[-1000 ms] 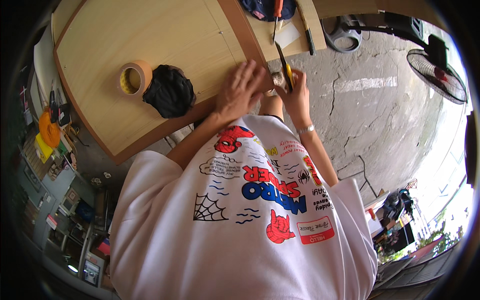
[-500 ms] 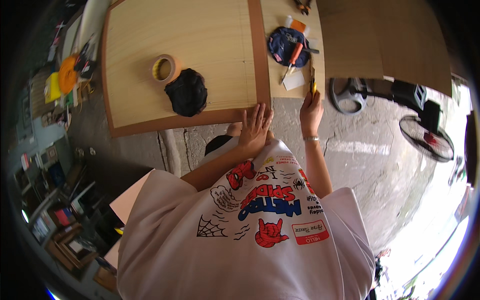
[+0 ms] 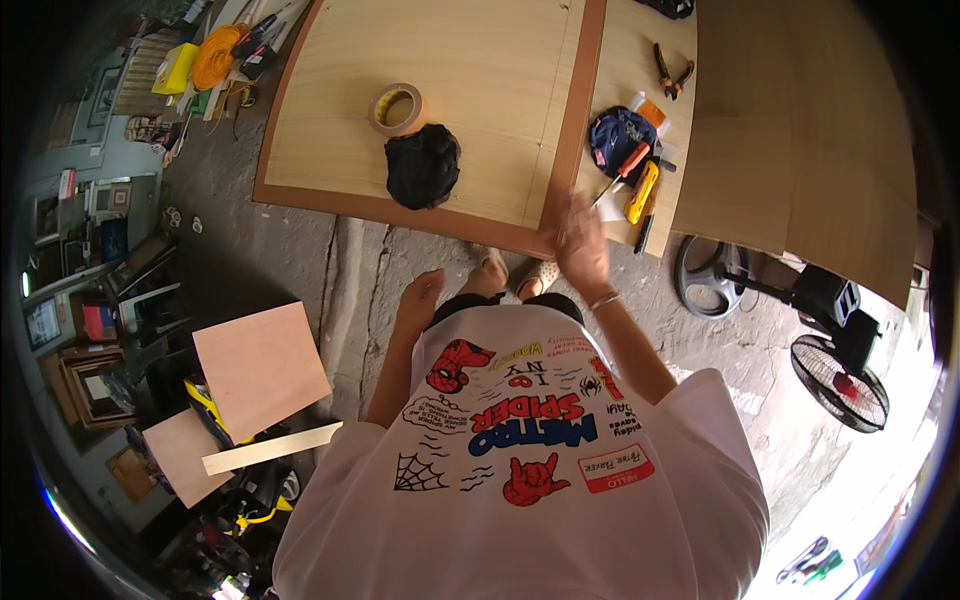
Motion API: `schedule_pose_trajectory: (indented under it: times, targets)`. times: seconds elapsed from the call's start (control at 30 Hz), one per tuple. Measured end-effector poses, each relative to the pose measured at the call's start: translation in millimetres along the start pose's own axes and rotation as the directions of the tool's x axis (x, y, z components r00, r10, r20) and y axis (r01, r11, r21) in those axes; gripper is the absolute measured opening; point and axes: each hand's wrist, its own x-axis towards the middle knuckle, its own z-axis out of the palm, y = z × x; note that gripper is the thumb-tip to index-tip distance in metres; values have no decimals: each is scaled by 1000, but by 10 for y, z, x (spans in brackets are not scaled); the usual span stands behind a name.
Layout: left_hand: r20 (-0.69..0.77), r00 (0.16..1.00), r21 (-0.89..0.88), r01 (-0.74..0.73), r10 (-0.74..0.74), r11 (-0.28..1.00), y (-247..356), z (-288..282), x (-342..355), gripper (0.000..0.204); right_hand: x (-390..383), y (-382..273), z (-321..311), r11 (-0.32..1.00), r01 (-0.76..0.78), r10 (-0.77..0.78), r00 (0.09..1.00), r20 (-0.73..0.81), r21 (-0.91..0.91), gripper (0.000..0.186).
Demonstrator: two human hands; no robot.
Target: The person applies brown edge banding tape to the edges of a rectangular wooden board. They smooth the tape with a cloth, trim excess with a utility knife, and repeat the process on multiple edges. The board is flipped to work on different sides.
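My right hand (image 3: 582,242) is over the near right corner of the brown-edged wooden panel (image 3: 400,222). Motion smears its fingers, so their pose is unclear. Beside it, on a strip of board, lie a yellow utility knife (image 3: 642,192), a black pen-like tool (image 3: 645,234) and a red-handled screwdriver (image 3: 633,160). The screwdriver rests partly on a navy cap (image 3: 612,136). My left hand (image 3: 420,298) hangs loosely open near my thigh, away from the panel, with nothing visible in it. On the panel are a tape roll (image 3: 398,110) and a bunched black cloth-like thing (image 3: 422,168).
Pliers (image 3: 672,74) lie farther back on the board strip. A large brown sheet (image 3: 800,150) extends to the right, above a black fan (image 3: 840,380). Wooden boards (image 3: 262,368) stand at my left, with frames beyond. Orange coiled strap (image 3: 215,58) sits at far left.
My right hand has let go of the yellow utility knife and moved left to the panel corner. My left hand has lifted off that corner and drawn back left. The view has shifted.
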Motion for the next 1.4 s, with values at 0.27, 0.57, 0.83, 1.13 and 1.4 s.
schedule_pose_trajectory:
  times: [0.27, 0.57, 0.83, 1.13, 1.4]
  targets:
    - [-68, 973, -688, 116, -222, 717, -136, 338, 646, 80, -320, -556, -116, 981, 38, -26, 998, -65, 190, 92]
    - [114, 989, -757, 147, -92, 637, -83, 468, 1103, 63, -232, -668, -51, 992, 23, -15, 998, -64, 127, 99]
    - [151, 988, -790, 109, 19, 603, -51, 321, 1133, 64, -22, -1050, -180, 998, -32, 31, 999, -36, -50, 77]
    - [-8, 1000, -922, -4, -8, 387, -76, 521, 1174, 63, 1738, -1531, 98, 965, -118, 117, 993, 17, 233, 59]
    - [-34, 996, -951, -6, -86, 308, -51, 660, 1096, 71, 2367, -1405, -125, 700, 184, -367, 922, 127, 690, 37]
